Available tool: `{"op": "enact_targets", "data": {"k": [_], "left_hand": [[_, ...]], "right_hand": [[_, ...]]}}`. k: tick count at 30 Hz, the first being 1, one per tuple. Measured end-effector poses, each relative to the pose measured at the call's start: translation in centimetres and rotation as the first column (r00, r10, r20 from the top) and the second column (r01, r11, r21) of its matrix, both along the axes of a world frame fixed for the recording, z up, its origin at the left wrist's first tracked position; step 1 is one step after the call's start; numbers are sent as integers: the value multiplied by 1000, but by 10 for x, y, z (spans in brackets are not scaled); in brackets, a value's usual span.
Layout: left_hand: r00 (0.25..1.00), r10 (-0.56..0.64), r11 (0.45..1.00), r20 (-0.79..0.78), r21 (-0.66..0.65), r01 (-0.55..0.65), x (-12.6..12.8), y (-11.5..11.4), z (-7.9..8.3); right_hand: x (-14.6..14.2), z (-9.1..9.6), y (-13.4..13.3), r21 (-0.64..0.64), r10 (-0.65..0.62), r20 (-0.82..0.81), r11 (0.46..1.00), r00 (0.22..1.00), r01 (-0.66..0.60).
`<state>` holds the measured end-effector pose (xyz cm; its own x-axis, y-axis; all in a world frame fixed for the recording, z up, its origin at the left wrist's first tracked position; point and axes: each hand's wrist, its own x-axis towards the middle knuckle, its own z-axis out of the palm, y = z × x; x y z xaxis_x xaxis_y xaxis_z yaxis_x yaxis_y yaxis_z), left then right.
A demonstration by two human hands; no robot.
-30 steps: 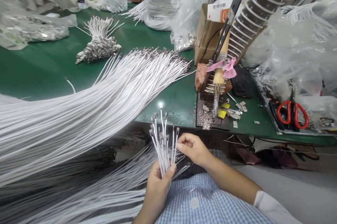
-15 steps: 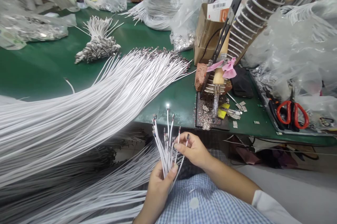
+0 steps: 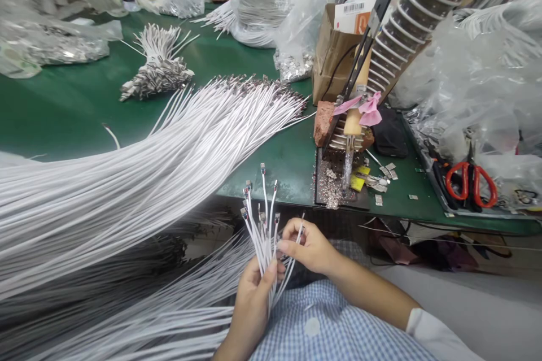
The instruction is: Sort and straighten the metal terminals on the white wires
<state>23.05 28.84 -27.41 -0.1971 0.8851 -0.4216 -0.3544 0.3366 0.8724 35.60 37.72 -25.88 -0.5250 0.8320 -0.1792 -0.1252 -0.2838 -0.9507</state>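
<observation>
A handful of white cables [image 3: 266, 239] is gripped in the left hand [image 3: 252, 290], thumb across the front, just short of the front edge of the green table [image 3: 279, 174] and above the checked apron [image 3: 315, 313]. Their long axis runs upward and away from the person, and the small metal connectors [image 3: 244, 213] at their tips point up toward the table, fanned slightly apart, one standing higher than the rest. At the right side, a cable leans outward across the curled fingers of the right hand [image 3: 312, 245]; its thumb and forefinger come together beside the handful, though whether they pinch a cable cannot be made out. On the table, a large bundle of white cables [image 3: 169, 163] stretches from the left edge, its tips pointing right and toward the back. Behind it, one clear plastic bag [image 3: 262, 2] holds coiled white cables, and another bag [image 3: 302, 25] has shiny metal pieces gathered in its bottom. Next to that stands a cardboard box [image 3: 322, 70] with a white-and-orange barcoded packet [image 3: 351, 16] upright in it. At the right, a tray [image 3: 499, 214] holds red-handled scissors [image 3: 469, 186] and crumpled clear plastic.
</observation>
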Motion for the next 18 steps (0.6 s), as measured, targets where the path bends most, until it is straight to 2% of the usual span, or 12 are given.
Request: {"op": "enact_targets", "data": {"k": [4,7,12,18], "left_hand": [[997,-18,1000,71,-10,18,2,2,3],[997,5,1000,71,-15,-3,2,1,4],[999,2,1000,47,-3,-1,1,-1,2],[999,-42,999,9,-18,42,0,-5,-2]], "right_hand": [[-1,2,0,-27,-2,13,1000,1000,2],[0,2,0,-8,-31,43,999,999,32],[2,2,0,-50,-24,3,998,1000,24],[-2,3,1,18,-62,-8,998,998,62]]}}
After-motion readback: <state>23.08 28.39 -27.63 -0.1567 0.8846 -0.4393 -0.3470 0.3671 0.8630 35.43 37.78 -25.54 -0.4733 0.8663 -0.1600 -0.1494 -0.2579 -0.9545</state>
